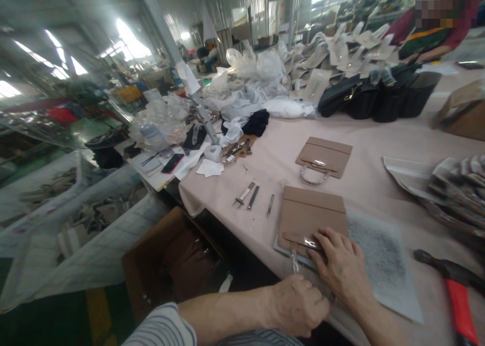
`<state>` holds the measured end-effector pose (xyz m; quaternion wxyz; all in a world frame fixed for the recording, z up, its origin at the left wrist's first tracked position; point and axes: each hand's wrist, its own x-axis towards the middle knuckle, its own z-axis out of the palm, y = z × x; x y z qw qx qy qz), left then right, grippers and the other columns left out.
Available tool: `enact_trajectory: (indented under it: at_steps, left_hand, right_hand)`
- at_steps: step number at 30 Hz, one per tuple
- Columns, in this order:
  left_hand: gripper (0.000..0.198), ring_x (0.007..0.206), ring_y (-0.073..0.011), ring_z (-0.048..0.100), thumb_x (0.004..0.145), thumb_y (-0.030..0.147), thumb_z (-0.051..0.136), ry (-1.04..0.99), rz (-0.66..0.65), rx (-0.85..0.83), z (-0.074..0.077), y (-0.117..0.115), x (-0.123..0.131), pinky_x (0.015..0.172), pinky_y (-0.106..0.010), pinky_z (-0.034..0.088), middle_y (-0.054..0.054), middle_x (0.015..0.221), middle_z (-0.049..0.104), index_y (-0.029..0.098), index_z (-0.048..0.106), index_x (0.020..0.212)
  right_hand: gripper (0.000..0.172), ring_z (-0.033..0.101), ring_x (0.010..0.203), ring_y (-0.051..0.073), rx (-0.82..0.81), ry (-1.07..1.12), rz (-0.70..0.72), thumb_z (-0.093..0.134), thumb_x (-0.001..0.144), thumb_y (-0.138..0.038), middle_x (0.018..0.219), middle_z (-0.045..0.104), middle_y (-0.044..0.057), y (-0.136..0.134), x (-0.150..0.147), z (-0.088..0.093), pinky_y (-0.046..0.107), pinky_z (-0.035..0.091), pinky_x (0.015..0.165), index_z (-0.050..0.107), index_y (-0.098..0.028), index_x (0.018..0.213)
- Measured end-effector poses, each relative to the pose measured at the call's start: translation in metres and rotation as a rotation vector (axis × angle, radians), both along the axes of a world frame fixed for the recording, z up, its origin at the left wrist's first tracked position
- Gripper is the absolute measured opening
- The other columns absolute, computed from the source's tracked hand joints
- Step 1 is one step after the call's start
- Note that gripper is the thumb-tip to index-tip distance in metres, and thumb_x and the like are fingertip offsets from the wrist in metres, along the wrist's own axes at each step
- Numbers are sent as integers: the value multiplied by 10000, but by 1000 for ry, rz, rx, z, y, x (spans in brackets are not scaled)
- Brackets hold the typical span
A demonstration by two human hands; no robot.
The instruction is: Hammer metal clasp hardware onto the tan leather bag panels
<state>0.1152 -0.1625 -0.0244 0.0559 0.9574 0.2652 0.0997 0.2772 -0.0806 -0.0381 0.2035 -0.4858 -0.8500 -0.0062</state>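
A taupe bag panel (314,209) lies flat at the table's near edge, on top of a grey slab (386,262). Near its lower edge is a strap with a shiny metal piece (310,243). My right hand (339,260) rests on the panel beside that metal, fingers spread and lying on it. Below the edge, my left hand (299,305) is closed in a fist around the plastic-wrapped bag handle (294,261); the handle's lower part is hidden in the fist. A second taupe panel (328,154) with a wrapped handle lies farther back.
Slim metal tools (253,197) lie left of the panel. A red-handled hammer (458,295) is at right, near stacked bag pieces (458,189). Black bags (379,98) and plastic wrapping (257,73) stand behind. A cardboard box (140,260) sits below left. A co-worker (432,38) is across the table.
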Motion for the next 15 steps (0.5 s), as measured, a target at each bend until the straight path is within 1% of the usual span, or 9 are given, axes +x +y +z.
enact_trajectory:
  at_steps: [4, 7, 9, 11, 12, 13, 14, 15]
  left_hand:
    - [198, 730, -209, 678, 902, 291, 609, -50, -34, 2, -12, 5, 1, 615, -337, 488, -83, 768, 689, 105, 669, 872]
    - [241, 740, -212, 701, 937, 322, 588, -76, -70, -13, -18, 10, 3, 650, -340, 515, -80, 765, 718, 114, 696, 878]
    - [225, 752, -206, 712, 943, 307, 584, -72, -80, -46, -19, 11, 2, 693, -334, 534, -71, 763, 738, 141, 711, 859]
    - [227, 801, -196, 715, 959, 300, 564, -110, -85, -66, -17, 13, -2, 786, -319, 549, -64, 795, 757, 175, 719, 852]
    - [235, 836, -193, 713, 968, 300, 549, -147, -59, -67, -14, 15, -8, 831, -312, 550, -66, 825, 763, 183, 719, 857]
    - [239, 863, -192, 710, 975, 296, 533, -190, 6, -68, -10, 19, -16, 857, -307, 551, -69, 850, 765, 185, 715, 868]
    - [235, 881, -195, 706, 979, 289, 519, -234, 127, -69, -4, 27, -27, 866, -307, 554, -76, 875, 762, 180, 710, 895]
    - [226, 894, -202, 705, 977, 279, 512, -271, 295, -73, 3, 37, -41, 857, -309, 560, -86, 899, 758, 169, 704, 927]
  right_hand:
    - [375, 573, 1130, 328, 50, 4, -12, 403, 998, -370, 1262, 644, 139, -2, -7, -1, 528, 421, 959, 659, -173, 1189]
    - [392, 592, 1094, 320, 97, 52, 8, 373, 1009, -390, 1217, 662, 126, 0, -8, -7, 495, 452, 899, 687, -188, 1129]
    - [411, 602, 1058, 321, 135, 71, 8, 353, 1013, -397, 1189, 673, 124, 1, -7, -11, 478, 466, 852, 702, -192, 1086]
    - [427, 609, 1028, 326, 169, 78, -3, 342, 1013, -403, 1176, 677, 126, 2, -6, -15, 483, 473, 832, 704, -187, 1084]
    - [431, 613, 1013, 328, 180, 84, -6, 342, 1011, -409, 1171, 678, 127, 2, -5, -17, 488, 475, 827, 703, -184, 1088]
    - [431, 618, 1003, 328, 188, 94, -8, 346, 1007, -414, 1164, 680, 128, 2, -5, -19, 490, 479, 823, 701, -184, 1089]
    - [428, 623, 999, 328, 188, 105, -9, 352, 1003, -419, 1161, 680, 127, 2, -5, -20, 493, 481, 823, 699, -185, 1091]
    - [425, 627, 998, 329, 185, 115, -17, 359, 999, -427, 1161, 680, 126, 2, -6, -22, 496, 484, 824, 698, -189, 1092]
